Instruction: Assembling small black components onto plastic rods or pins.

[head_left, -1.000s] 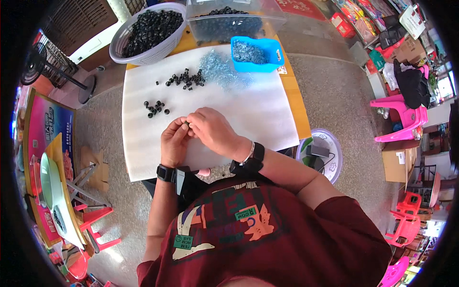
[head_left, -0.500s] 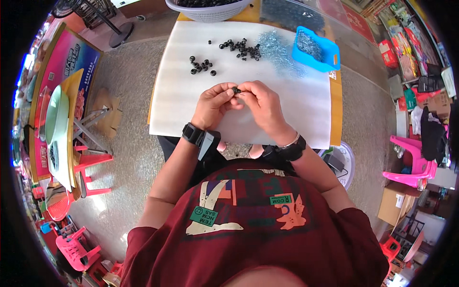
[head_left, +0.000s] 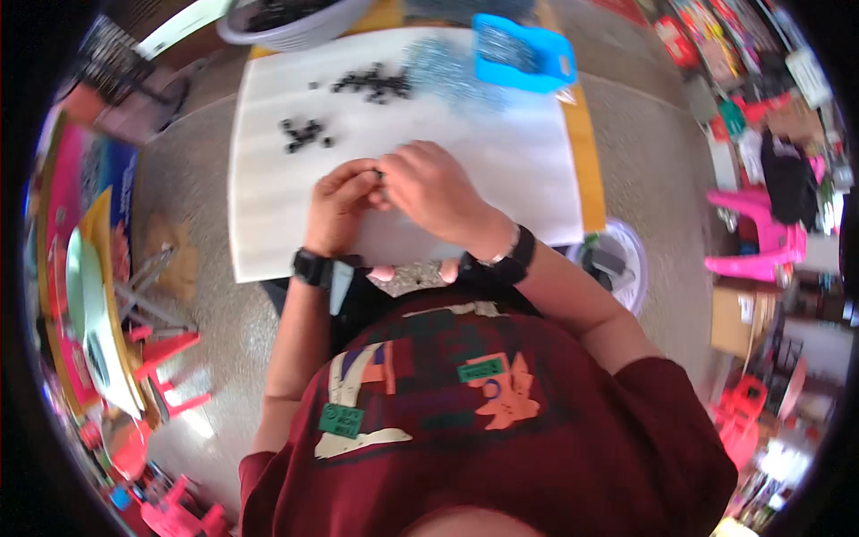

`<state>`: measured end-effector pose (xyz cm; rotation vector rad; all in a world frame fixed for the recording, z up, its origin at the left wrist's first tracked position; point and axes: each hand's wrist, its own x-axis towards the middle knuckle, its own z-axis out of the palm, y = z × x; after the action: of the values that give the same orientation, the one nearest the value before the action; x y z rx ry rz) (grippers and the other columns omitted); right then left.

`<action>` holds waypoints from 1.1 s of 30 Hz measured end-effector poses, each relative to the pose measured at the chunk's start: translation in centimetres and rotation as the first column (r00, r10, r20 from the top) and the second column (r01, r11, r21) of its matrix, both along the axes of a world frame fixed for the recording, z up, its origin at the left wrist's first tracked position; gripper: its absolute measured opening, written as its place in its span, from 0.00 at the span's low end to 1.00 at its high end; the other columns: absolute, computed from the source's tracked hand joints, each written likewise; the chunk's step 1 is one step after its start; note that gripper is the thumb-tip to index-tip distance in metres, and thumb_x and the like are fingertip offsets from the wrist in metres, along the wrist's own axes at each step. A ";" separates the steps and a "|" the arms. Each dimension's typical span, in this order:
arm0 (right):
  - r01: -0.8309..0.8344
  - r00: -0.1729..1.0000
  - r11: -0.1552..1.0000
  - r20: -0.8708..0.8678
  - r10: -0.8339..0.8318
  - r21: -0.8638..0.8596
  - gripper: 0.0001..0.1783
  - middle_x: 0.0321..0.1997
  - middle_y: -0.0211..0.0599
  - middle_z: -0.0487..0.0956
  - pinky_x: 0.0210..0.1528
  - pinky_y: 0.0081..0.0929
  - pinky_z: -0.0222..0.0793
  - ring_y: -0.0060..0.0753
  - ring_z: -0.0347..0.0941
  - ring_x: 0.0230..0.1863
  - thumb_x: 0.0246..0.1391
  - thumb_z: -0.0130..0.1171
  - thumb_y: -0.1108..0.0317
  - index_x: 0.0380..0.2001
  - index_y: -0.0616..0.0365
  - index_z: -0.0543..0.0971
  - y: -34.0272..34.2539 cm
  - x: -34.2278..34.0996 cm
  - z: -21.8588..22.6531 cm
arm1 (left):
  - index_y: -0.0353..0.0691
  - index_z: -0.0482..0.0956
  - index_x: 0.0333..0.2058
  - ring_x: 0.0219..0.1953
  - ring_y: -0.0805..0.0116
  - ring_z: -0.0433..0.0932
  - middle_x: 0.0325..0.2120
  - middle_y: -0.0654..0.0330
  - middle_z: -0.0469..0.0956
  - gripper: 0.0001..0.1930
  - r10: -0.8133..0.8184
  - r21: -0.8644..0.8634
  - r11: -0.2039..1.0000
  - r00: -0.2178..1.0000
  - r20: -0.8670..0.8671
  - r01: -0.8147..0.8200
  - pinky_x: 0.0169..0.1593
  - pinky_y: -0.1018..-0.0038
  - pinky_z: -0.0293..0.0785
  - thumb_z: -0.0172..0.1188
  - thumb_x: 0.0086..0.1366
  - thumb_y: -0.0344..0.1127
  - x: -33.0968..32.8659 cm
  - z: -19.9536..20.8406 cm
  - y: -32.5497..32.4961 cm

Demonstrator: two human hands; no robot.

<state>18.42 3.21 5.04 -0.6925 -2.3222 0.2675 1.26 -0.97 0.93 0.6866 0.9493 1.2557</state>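
Fingertips of the left hand [head_left: 340,204] and right hand [head_left: 431,190] are pinched together on a small black piece [head_left: 379,175] (tiny, mostly hidden), held over the white sheet [head_left: 268,215], near its front half.

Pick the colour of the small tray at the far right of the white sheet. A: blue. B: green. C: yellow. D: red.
A: the tray at the sheet's far right corner is bright blue, beyond both hands, left hand and right hand.
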 end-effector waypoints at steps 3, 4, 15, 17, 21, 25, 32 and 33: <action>0.006 1.000 0.999 -0.011 -0.005 0.043 0.12 0.29 0.40 0.73 0.40 0.36 0.66 0.42 0.70 0.34 0.40 0.62 0.64 0.28 0.58 0.73 0.0 0.1 -0.7 | 0.27 0.75 0.43 0.28 0.73 0.73 0.28 0.59 0.76 0.12 -0.025 0.001 1.000 0.996 -0.086 0.025 0.35 0.75 0.74 0.53 0.64 0.29 0.2 0.5 -0.1; 0.004 0.999 0.998 -0.035 -0.002 0.056 0.10 0.28 0.40 0.73 0.40 0.37 0.66 0.43 0.70 0.34 0.41 0.61 0.65 0.26 0.59 0.74 -0.1 0.1 -1.1 | 0.27 0.75 0.43 0.27 0.73 0.74 0.27 0.59 0.76 0.12 -0.042 0.008 0.999 0.992 -0.120 0.043 0.35 0.75 0.74 0.52 0.64 0.28 0.1 0.4 0.0; 0.039 0.963 0.990 -0.260 -0.073 -0.134 0.06 0.27 0.40 0.73 0.37 0.38 0.67 0.46 0.70 0.33 0.45 0.57 0.71 0.30 0.59 0.74 -0.5 -0.1 -2.8 | 0.26 0.71 0.46 0.30 0.71 0.75 0.32 0.57 0.77 0.13 -0.087 0.032 0.996 0.996 -0.023 0.088 0.37 0.74 0.75 0.50 0.66 0.28 -0.6 -0.5 0.7; 0.068 0.979 0.997 -0.190 -0.071 -0.021 0.07 0.27 0.40 0.73 0.37 0.38 0.67 0.46 0.70 0.33 0.44 0.57 0.72 0.29 0.59 0.73 -0.5 -0.1 -2.7 | 0.26 0.71 0.47 0.32 0.71 0.76 0.33 0.57 0.77 0.13 -0.079 0.023 0.996 0.994 -0.077 0.081 0.39 0.74 0.75 0.50 0.66 0.28 -0.5 -0.8 0.6; 0.085 0.975 0.993 -0.201 -0.100 -0.079 0.07 0.26 0.38 0.74 0.37 0.37 0.67 0.44 0.71 0.32 0.43 0.58 0.71 0.27 0.58 0.73 -0.7 0.0 -3.1 | 0.27 0.70 0.49 0.38 0.70 0.77 0.38 0.56 0.77 0.14 -0.038 0.003 0.999 0.977 -0.210 0.039 0.44 0.74 0.75 0.50 0.67 0.29 0.4 -0.2 0.1; 0.108 0.964 0.969 -0.215 -0.157 -0.221 0.06 0.25 0.37 0.75 0.36 0.37 0.67 0.42 0.72 0.31 0.41 0.58 0.69 0.24 0.59 0.73 -0.7 -0.2 -2.7 | 0.28 0.71 0.49 0.41 0.70 0.77 0.40 0.56 0.77 0.15 -0.050 0.003 0.999 0.988 -0.146 0.051 0.47 0.75 0.73 0.51 0.67 0.29 0.2 -0.4 0.1; 0.186 0.969 0.982 -0.159 -0.189 -0.035 0.04 0.24 0.41 0.74 0.35 0.40 0.68 0.46 0.71 0.31 0.42 0.55 0.71 0.22 0.60 0.73 -1.3 -0.9 -2.6 | 0.29 0.72 0.48 0.41 0.71 0.76 0.40 0.57 0.77 0.14 -0.002 0.016 1.000 0.981 -0.193 0.005 0.46 0.77 0.73 0.52 0.66 0.29 -0.1 -0.9 0.0; 0.177 0.963 0.977 -0.185 -0.198 -0.122 0.04 0.25 0.40 0.74 0.36 0.39 0.68 0.45 0.71 0.31 0.42 0.56 0.71 0.23 0.60 0.74 -1.3 -0.9 -2.7 | 0.29 0.72 0.48 0.41 0.71 0.76 0.40 0.57 0.77 0.14 0.007 0.011 1.000 0.978 -0.207 -0.005 0.46 0.77 0.73 0.52 0.66 0.29 0.3 -0.5 0.0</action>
<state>17.56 1.95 2.35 -0.8914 -2.0504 0.3555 1.57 -1.02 0.39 0.8355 1.1166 1.2108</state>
